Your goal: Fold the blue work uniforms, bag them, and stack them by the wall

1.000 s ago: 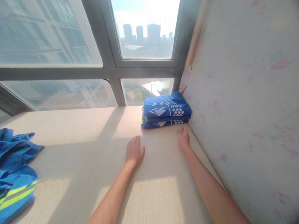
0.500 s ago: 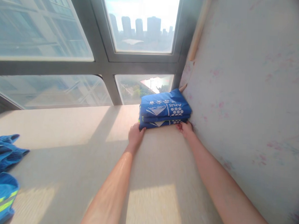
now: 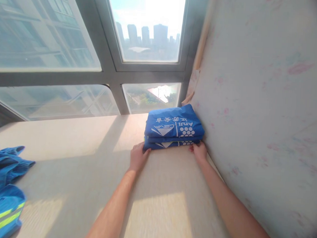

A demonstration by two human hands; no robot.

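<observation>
Two or more folded blue work garments (image 3: 171,121), stacked, lie in the corner where the sill meets the wall. White lettering and a logo show on the top one, and the same print peeks out on a lower layer. My left hand (image 3: 139,155) grips the stack's near left corner, thumb at the front edge and fingers around the left side. At the near right corner, my right hand (image 3: 199,152) has its fingers curled against the lower edge. Some fingertips of both hands are hidden.
More blue clothing (image 3: 7,190) with yellow-green and grey stripes lies loose at the left edge. Behind the stack stands a grey-framed window (image 3: 149,76). A flowered papered wall (image 3: 265,112) bounds the right side of the pale wooden surface (image 3: 93,186).
The folded stack has come slightly nearer to me, with both hands still at its near corners. The view has also tilted up a little.
</observation>
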